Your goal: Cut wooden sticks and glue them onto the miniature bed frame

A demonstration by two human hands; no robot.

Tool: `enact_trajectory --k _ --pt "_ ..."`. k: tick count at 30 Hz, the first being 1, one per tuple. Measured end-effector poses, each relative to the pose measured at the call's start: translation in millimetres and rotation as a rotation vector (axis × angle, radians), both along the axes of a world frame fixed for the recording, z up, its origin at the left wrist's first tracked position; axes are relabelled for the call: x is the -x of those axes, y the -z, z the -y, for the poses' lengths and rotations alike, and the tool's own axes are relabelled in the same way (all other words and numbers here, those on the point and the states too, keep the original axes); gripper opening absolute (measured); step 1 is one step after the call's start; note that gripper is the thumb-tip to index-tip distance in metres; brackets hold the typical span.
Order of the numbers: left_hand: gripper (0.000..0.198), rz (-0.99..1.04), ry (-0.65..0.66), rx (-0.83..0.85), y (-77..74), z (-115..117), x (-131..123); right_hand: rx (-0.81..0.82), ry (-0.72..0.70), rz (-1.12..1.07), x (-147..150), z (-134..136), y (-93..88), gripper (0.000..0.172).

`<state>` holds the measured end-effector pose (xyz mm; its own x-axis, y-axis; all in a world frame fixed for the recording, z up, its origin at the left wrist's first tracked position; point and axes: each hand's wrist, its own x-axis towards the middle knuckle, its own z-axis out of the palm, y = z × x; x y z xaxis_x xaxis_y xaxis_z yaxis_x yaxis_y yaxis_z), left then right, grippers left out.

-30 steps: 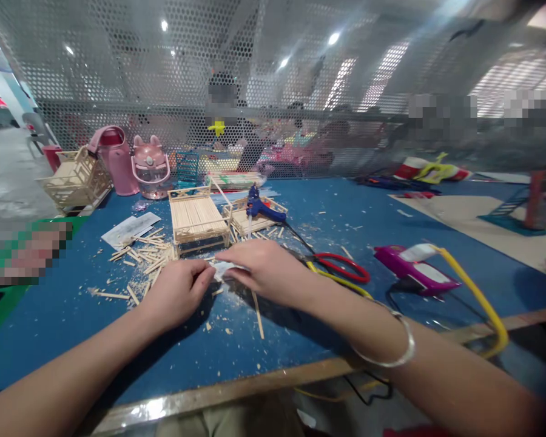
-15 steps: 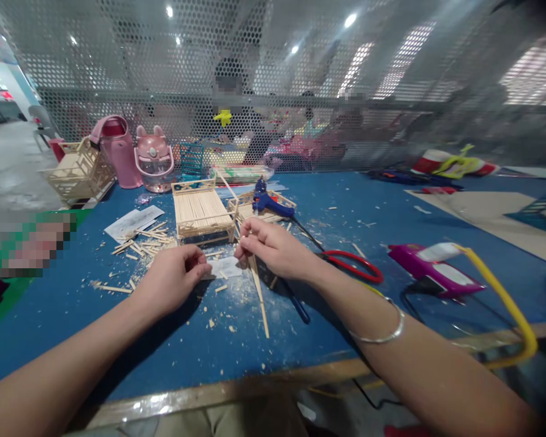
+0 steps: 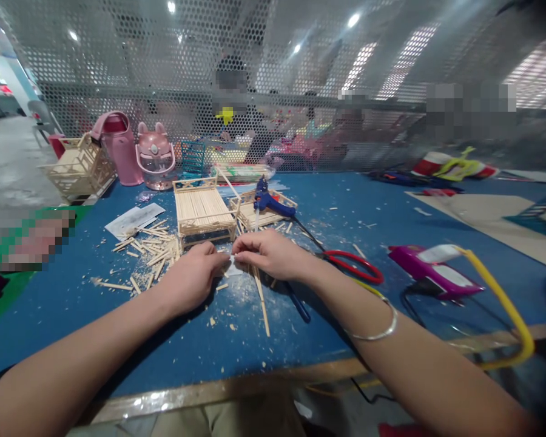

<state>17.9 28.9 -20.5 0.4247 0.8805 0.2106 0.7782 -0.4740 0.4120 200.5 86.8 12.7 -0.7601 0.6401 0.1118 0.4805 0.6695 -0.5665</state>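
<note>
My left hand (image 3: 195, 272) and my right hand (image 3: 275, 256) meet fingertip to fingertip over a small white paper (image 3: 234, 267) on the blue table. Both are closed in a pinch; whatever small thing sits between the fingertips is too small to make out. Just behind them stands a small bed-shaped frame of wooden sticks (image 3: 204, 209). Beside it a blue glue gun (image 3: 273, 203) rests on another stick piece (image 3: 243, 212), nozzle end partly hidden. A few long sticks (image 3: 262, 303) lie under my right hand and stick out toward me.
Cut stick pieces (image 3: 157, 249) and crumbs are scattered at left. A pink flask (image 3: 121, 152), a clear pink bottle (image 3: 156, 161) and a stick model (image 3: 79, 167) stand behind. Red-handled pliers (image 3: 355, 267) and a purple tool (image 3: 432, 270) with a yellow bar lie right. A perforated metal screen (image 3: 164, 73) closes the back.
My hands have come together: the left moved right and the right slid slightly down, so the fingertips now meet over the paper. The bed frame and glue gun have stayed in place.
</note>
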Motion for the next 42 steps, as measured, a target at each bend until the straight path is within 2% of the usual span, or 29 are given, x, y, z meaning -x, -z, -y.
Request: enact_trajectory --k 2,6,11,18,23,26,29,32,37,42 --pt "0.032 -0.047 0.02 0.012 0.6 -1.0 -0.6 -0.033 -0.027 0.024 -0.1 -0.3 1.0 0.013" --pt "0.035 -0.099 0.036 0.016 2.4 -1.3 -0.6 -0.218 -0.046 0.058 1.9 -2.8 5.7 0.007" --pt "0.033 -0.097 0.042 0.006 3.5 -2.0 -1.0 -0.361 -0.023 0.233 5.0 -3.9 10.6 0.004" --pt "0.032 -0.17 0.03 -0.006 3.7 -3.1 -1.4 -0.529 -0.008 0.381 6.5 3.9 7.3 0.015" --pt "0.028 -0.223 0.016 0.014 0.7 -3.5 -3.3 -0.607 -0.094 0.468 8.6 10.4 0.6 0.018" --pt "0.028 -0.236 0.025 0.025 -2.8 -4.0 -3.7 -0.62 -0.07 0.503 12.9 13.2 -3.5 0.02" --pt "0.03 -0.227 0.027 0.035 -4.3 -4.1 -2.9 -0.556 -0.032 0.497 15.9 14.5 -4.4 0.018" --pt "0.032 -0.201 0.017 0.034 -3.8 -3.9 -2.1 -0.527 -0.017 0.463 15.3 14.5 -1.3 0.018" --pt "0.032 -0.229 0.033 0.036 -4.1 -4.3 -2.3 -0.57 0.012 0.385 13.4 12.4 6.3 0.015" --pt "0.032 -0.257 0.024 0.044 -5.6 -4.3 -3.0 -0.585 0.013 0.414 16.1 14.2 9.5 0.016"
